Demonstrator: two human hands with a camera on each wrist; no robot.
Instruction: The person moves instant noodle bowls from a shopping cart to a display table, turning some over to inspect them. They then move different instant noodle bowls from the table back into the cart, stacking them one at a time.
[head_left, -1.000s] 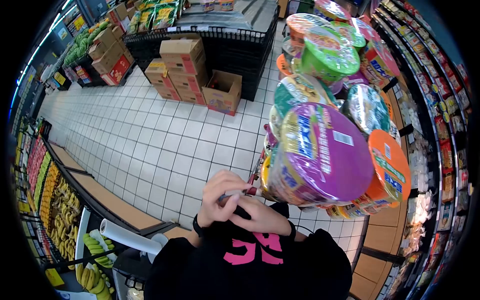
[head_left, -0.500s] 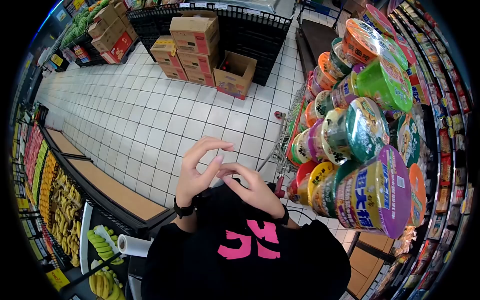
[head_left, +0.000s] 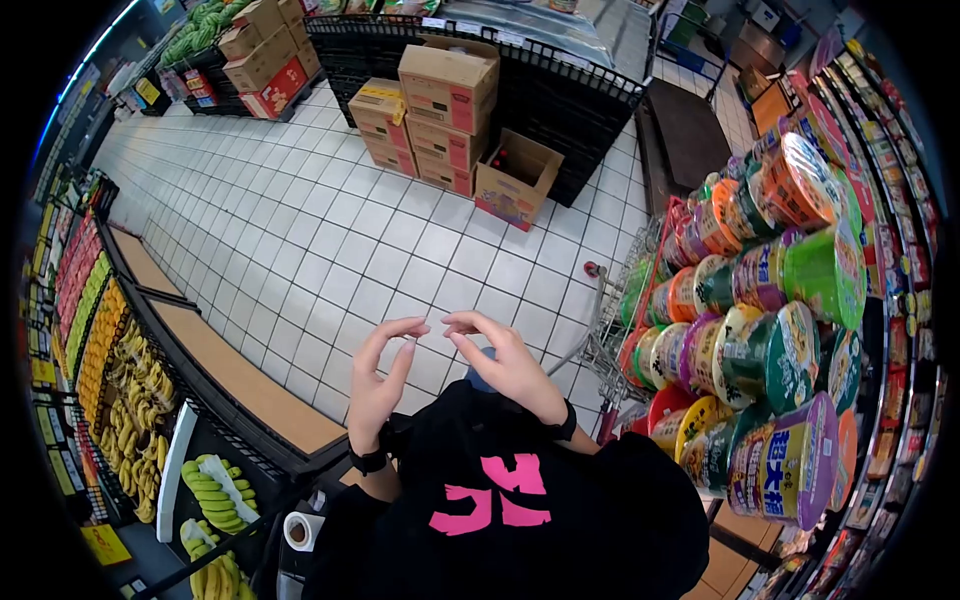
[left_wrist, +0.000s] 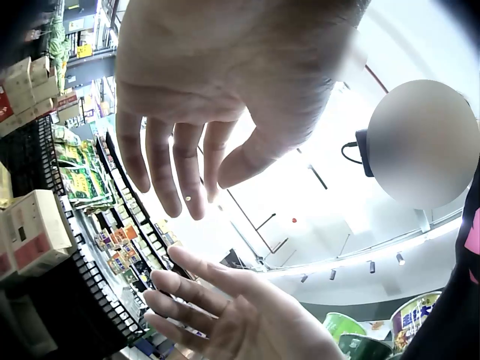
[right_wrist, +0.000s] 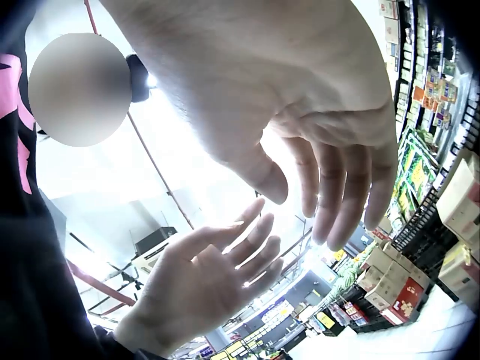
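In the head view my left hand (head_left: 378, 380) and right hand (head_left: 512, 368) are raised in front of the chest, facing each other with a small gap between their fingertips. Thumb and fingers of each curve loosely, and nothing lies between them. The left wrist view has the left hand (left_wrist: 232, 67) large at the top, the right hand (left_wrist: 247, 307) below it. From the right wrist, the right hand (right_wrist: 292, 82) fills the top and the left hand (right_wrist: 199, 285) shows underneath. Nearest on the right are stacked instant noodle buckets (head_left: 785, 470) in a shopping cart (head_left: 610, 345).
Cardboard boxes (head_left: 450, 90) and an open carton (head_left: 518, 180) stand by a black crate display (head_left: 590, 120). Bananas (head_left: 135, 420) and other fruit fill the left shelf, with a plastic bag roll (head_left: 302, 530) close by. Packed shelves (head_left: 890, 330) line the right side. White floor tiles (head_left: 290, 230) stretch ahead.
My hands overlapped a second ago; they have drawn apart and now face each other. The noodle buckets and cart have shifted right in the head view as the camera turned.
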